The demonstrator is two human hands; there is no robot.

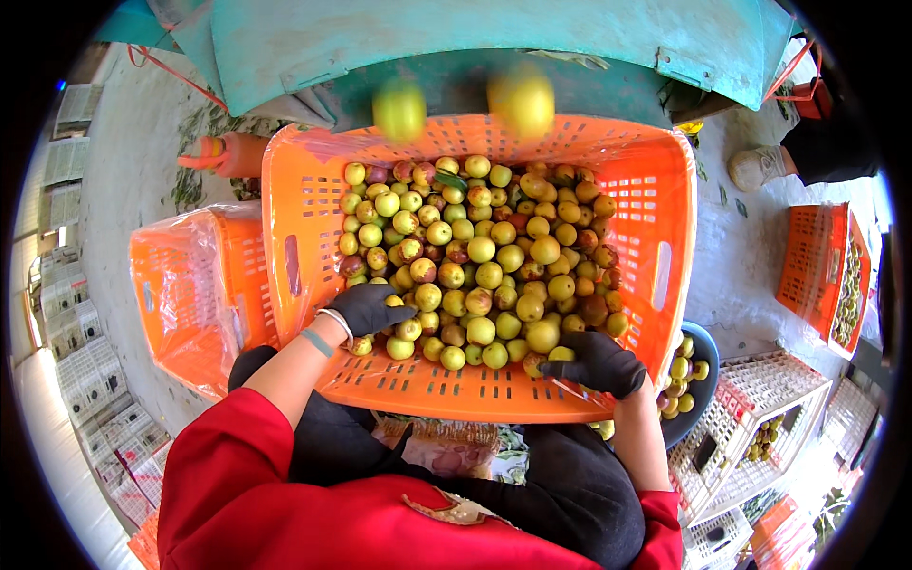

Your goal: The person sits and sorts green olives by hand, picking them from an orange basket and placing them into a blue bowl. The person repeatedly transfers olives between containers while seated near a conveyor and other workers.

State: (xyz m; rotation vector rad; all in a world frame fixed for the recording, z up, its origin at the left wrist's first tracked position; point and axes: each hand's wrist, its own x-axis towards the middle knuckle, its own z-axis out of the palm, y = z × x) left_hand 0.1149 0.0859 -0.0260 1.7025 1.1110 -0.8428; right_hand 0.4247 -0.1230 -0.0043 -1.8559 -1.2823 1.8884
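A big orange plastic crate [655, 180] lies in front of me, holding a heap of small green, yellow and reddish round fruits [480, 249]. My left hand [369, 307], in a black glove, rests among the fruits at the crate's near left, fingers curled on some of them. My right hand [600, 365], also black-gloved, is closed around fruits at the near right edge. Two blurred yellow-green fruits [400, 110] [521, 102] are in the air over the crate's far rim, below a teal metal chute [475, 38].
An orange crate lined with clear plastic [195, 285] stands at my left. A dark blue bowl of fruits [689, 375] sits at my right, white lattice crates [750, 418] beyond it. Another orange crate with fruits [822, 271] and a person's shoe [757, 167] are at far right.
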